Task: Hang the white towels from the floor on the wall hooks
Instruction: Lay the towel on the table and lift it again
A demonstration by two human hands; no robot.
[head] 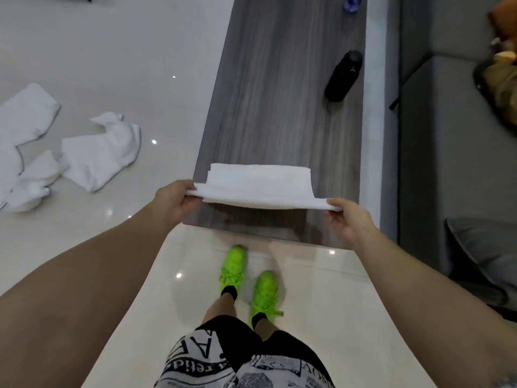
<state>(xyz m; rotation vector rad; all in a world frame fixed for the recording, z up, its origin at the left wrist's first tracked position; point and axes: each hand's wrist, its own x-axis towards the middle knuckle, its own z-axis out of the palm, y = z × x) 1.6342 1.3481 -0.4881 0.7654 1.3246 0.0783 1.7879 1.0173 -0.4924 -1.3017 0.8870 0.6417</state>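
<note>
A folded white towel (260, 186) lies across the near end of a long grey wooden counter (279, 93). My left hand (174, 201) pinches the towel's left end and my right hand (345, 222) pinches its right end, lifting its front edge slightly. Several crumpled white towels with dark piping lie on the glossy floor at the left, one (98, 158) nearer the counter, another (25, 119) further left. No wall hooks are in view.
A black bottle (342, 77) lies on the counter's far right side, a blue object (353, 2) beyond it. A grey sofa (447, 135) runs along the right. My green shoes (233, 267) stand on the pale tiled floor (140, 51) below the counter's end.
</note>
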